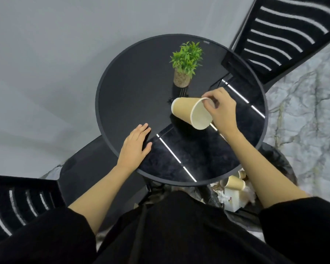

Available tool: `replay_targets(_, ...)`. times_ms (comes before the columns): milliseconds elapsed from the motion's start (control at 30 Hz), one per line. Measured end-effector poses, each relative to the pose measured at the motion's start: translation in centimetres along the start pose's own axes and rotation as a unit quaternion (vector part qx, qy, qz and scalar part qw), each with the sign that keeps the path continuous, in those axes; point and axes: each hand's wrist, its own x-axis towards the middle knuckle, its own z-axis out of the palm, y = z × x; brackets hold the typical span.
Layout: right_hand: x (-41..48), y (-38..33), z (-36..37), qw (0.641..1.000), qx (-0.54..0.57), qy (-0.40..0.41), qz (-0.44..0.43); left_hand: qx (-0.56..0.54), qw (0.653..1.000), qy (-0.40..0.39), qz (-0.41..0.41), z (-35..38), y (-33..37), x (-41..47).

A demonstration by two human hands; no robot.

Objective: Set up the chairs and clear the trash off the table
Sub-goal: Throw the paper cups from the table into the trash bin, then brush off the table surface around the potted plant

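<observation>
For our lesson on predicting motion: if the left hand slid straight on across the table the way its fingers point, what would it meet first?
The left hand points up and right across bare table; the paper cup in the right hand probably comes first, though its height is unclear.

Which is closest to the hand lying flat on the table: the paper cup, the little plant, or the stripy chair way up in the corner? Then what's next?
From the left hand:
1. Paper cup, right of it, held by the right hand.
2. Plant, farther back on the table.
3. Striped chair, beyond the table's far right edge.

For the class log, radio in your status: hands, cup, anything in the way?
Right hand pinching paper cup by its rim, tipped over table. Left hand flat, empty. Potted plant close behind cup.
</observation>
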Motion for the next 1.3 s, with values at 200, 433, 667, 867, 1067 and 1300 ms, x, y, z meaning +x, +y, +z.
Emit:
replay_targets(200, -5.9, 4.9, -9.6, 0.988, -0.047, 0.115, 0.092, 0.004, 1.0, 0.015, 0.0, 0.2, 0.4, -0.1)
replay_targets(433, -12.1, 9.6, -17.4, 0.952, -0.081, 0.236, 0.175, 0.003, 1.0, 0.024, -0.009, 0.5, 0.6, 0.0)
replay_targets(667, -16.4, 12.8, -19.7, 0.921, -0.107, 0.3, 0.225, -0.066, 0.997, 0.011, 0.033, 2.4, 6.3, 1.3)
replay_targets(867, -18.7, 14.3, -20.9, 0.905, -0.137, 0.295, 0.275, -0.059, 0.992, -0.055, 0.095, 4.7, 10.0, 2.1)
replay_targets(1067, -19.3, 15.1, -20.4, 0.914, -0.11, 0.266, 0.285, -0.012, 0.993, -0.049, 0.105, 5.3, 9.9, 2.1)
replay_targets(1300, -15.6, 14.1, -17.9, 0.941, -0.067, 0.22, 0.247, -0.028, 0.994, -0.048, 0.099, 5.1, 9.7, 2.2)
